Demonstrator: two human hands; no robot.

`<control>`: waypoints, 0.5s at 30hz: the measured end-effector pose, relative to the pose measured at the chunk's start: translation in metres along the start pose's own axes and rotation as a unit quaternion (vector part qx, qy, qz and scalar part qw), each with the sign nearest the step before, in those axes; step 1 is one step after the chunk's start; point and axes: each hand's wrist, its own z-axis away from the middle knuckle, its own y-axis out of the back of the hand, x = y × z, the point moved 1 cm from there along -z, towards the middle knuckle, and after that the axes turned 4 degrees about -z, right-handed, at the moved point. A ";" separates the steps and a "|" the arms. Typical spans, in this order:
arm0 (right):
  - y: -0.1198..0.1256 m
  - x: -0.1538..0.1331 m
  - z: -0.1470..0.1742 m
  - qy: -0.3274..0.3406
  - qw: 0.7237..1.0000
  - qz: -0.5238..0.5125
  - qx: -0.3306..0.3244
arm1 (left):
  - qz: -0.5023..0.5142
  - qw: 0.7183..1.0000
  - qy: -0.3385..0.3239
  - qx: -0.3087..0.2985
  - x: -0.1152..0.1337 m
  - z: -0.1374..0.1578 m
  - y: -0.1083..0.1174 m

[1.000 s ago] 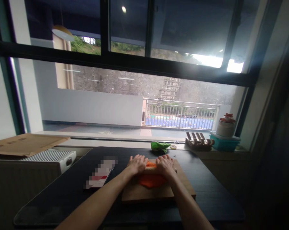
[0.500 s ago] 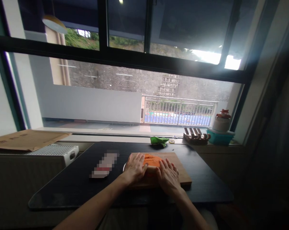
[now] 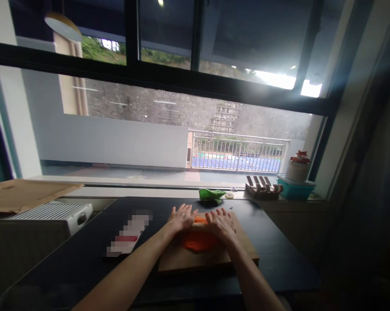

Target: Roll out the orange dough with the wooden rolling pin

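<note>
A flat orange sheet of dough [image 3: 199, 242] lies on a wooden board [image 3: 177, 259] on the dark table. Across it runs a pale wooden rolling pin [image 3: 199, 226], its middle showing between my hands and its ends covered by them. My left hand [image 3: 182, 217] rests on the left part of the pin, fingers stretched forward. On the right part lies my right hand [image 3: 221, 224], palm down with the fingers extended and slightly spread. Some of the dough shows beyond the pin, and more of it on my side.
A blurred-out flat object [image 3: 128, 235] lies on the table [image 3: 85, 259] to the left. Along the far edge sit a green cloth [image 3: 211, 195], a dark rack [image 3: 262, 190] and a teal box [image 3: 295, 188]. Brown cardboard [image 3: 29, 194] covers part of a radiator [image 3: 62, 211].
Both hands and the rolling pin have moved forward over the dough, away from me, uncovering its near part. The view has shifted slightly.
</note>
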 end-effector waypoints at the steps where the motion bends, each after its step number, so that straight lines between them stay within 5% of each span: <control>1: -0.001 -0.002 0.012 -0.005 1.000 -0.003 0.010 | -0.004 1.000 -0.011 0.008 0.001 0.012 -0.001; 7: -0.003 -0.012 0.072 -0.013 0.999 -0.029 0.043 | -0.023 0.994 -0.080 0.071 0.005 0.068 0.000; 15: 0.013 0.002 0.000 -0.022 0.999 -0.005 -0.036 | 0.016 0.999 -0.038 -0.005 0.005 0.002 0.009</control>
